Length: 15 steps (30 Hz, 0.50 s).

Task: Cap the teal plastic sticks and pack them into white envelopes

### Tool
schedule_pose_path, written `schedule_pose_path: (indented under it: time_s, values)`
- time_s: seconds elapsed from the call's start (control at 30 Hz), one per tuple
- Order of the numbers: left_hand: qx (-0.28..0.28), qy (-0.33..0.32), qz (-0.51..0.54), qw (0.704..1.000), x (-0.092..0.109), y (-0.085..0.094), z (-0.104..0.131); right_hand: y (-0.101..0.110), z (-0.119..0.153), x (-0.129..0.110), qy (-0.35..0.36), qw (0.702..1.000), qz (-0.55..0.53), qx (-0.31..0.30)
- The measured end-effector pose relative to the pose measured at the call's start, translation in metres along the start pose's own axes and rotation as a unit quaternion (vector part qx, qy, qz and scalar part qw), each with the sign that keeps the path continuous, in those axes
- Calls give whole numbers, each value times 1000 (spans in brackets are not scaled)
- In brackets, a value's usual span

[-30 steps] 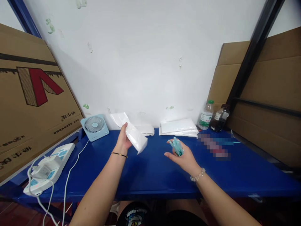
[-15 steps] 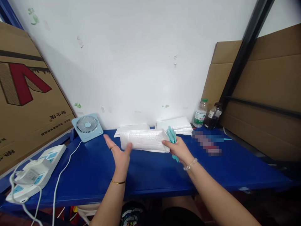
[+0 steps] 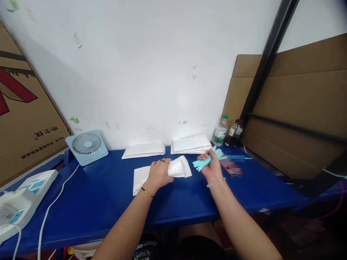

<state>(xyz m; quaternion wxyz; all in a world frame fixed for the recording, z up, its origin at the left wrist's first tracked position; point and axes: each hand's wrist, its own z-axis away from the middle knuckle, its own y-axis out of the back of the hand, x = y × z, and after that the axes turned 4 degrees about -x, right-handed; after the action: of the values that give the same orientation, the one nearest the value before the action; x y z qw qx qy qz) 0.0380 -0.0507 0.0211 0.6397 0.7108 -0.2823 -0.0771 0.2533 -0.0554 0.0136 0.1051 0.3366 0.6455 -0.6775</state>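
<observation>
My left hand [image 3: 160, 173] is wrapped round the middle of a white bubble mailer [image 3: 179, 168], whose ends stick out on both sides above the blue table [image 3: 114, 202]. A little to the right, my right hand [image 3: 211, 167] is closed on a bunch of thin turquoise strips [image 3: 202, 164]; their exact kind is unclear. Behind my hands, by the wall, lie a white mailer [image 3: 143, 150] on the left and a stack of white mailers [image 3: 191, 144] on the right.
A light blue fan [image 3: 87, 147] and a white power strip [image 3: 29, 202] with cables are on the left. Two bottles, one clear [image 3: 221, 131] and one dark [image 3: 233, 135], stand back right, near a partly pixelated phone [image 3: 231, 168]. Cardboard [image 3: 303, 94] lines the right side.
My left hand has gone from spread fingers to gripping the mailer. My right hand has let go of the mailer and moved right, keeping the turquoise strips. The view has shifted slightly right.
</observation>
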Motion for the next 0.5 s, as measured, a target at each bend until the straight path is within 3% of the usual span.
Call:
schedule_pose_path:
  time_s: [0.1, 0.27, 0.4, 0.5]
  values:
    - [-9, -7, 27, 1000, 7, -1, -6, 1, -7, 4, 10, 996, -70, 58]
    - [-24, -38, 109, 993, 11, -5, -14, 1, -6, 27, -22, 994, -45, 102]
    - [-15, -48, 164, 985, 6, -15, -17, -1, 1, 41, -17, 998, 20, 51]
    - [-2, -47, 207, 977, 2, -21, -18, -9, 10, 46, -52, 994, 98, -13]
